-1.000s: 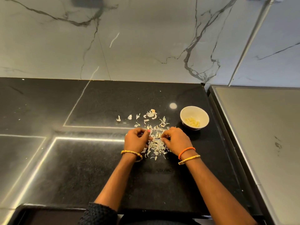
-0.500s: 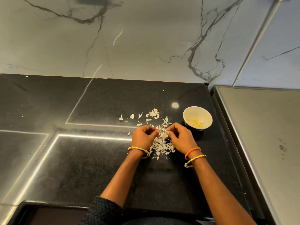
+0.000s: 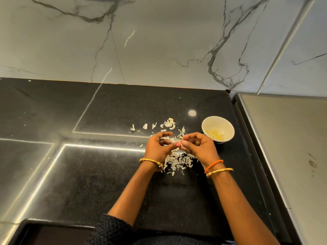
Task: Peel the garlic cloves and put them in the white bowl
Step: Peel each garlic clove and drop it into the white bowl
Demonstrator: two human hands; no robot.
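What seems a garlic clove [image 3: 177, 144] is pinched between the left hand [image 3: 158, 148] and right hand [image 3: 200, 147], left of the white bowl [image 3: 218, 128].

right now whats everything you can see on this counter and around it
white bowl: one, white, right of the hands on the counter
peeled garlic cloves: several, pale yellow, inside the bowl
garlic skins: a scattered heap, whitish, under and beyond the hands
counter: one, black, speckled
wall: grey marble, dark veins, behind the counter
steel surface: one, grey, right of the counter
bangles: gold on each wrist, orange on the right
left hand: fingers curled, meeting the right hand
right hand: fingers curled; what they pinch is too small to tell
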